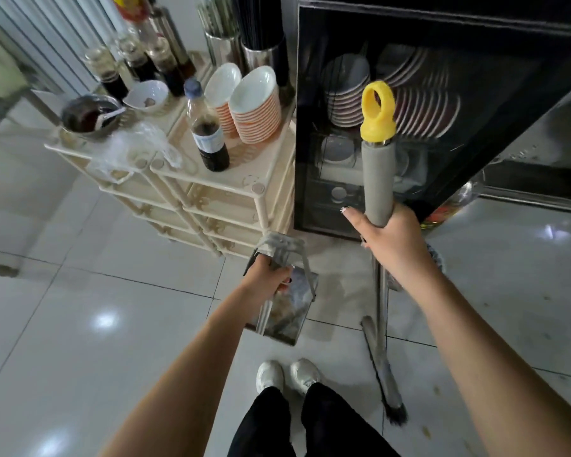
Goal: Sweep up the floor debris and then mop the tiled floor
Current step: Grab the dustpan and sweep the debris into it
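My right hand [391,240] grips a broom by its grey foam handle [377,179], which ends in a yellow hanging loop [377,110]. The metal shaft runs down to the dark bristle head [384,374] resting on the white tiled floor [96,324] right of my white shoes [287,374]. My left hand [267,278] is closed around the grey handle of a metal dustpan [285,311], held just above the floor in front of my feet. Small specks of debris [435,389] lie on the tiles at the right.
A cream plastic rack [218,199] stands ahead on the left, carrying stacked bowls [256,103], sauce bottles [208,127] and a metal bowl [91,113]. A black glass-door cabinet [442,94] with plates inside stands directly ahead on the right.
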Action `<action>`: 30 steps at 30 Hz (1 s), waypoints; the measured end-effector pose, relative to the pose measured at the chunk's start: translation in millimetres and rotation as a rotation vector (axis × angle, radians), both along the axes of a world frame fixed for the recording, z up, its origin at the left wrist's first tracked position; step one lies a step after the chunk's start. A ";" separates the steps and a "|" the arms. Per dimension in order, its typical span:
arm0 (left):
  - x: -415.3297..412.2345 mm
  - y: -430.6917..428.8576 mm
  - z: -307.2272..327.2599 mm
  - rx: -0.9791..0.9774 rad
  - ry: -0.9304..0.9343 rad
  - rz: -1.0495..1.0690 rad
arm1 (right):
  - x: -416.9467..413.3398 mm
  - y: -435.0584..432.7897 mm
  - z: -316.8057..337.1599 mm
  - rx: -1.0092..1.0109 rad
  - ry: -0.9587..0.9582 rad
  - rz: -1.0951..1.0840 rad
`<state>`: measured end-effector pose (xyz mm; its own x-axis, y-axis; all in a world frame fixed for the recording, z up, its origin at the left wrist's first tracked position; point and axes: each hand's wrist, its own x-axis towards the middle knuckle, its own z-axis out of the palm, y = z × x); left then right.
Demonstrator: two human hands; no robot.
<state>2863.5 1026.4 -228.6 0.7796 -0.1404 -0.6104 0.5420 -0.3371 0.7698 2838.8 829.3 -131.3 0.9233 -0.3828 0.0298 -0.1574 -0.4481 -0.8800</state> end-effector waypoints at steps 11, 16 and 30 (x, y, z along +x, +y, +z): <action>-37.6 -23.5 65.1 -0.152 0.015 -0.125 | -96.5 -28.6 79.2 -0.024 -0.090 -0.211; -66.9 -24.4 88.0 -0.163 0.015 -0.322 | -161.6 -7.0 99.9 -0.092 -0.116 -0.389; -182.1 -51.0 127.6 -0.198 -0.066 -0.805 | -380.0 46.8 117.7 -0.070 -0.186 -0.969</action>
<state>2681.4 975.3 -101.0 0.4276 -0.7707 -0.4724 0.1450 -0.4573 0.8774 2458.8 876.1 -13.6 0.1900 -0.9624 0.1943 -0.3455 -0.2507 -0.9043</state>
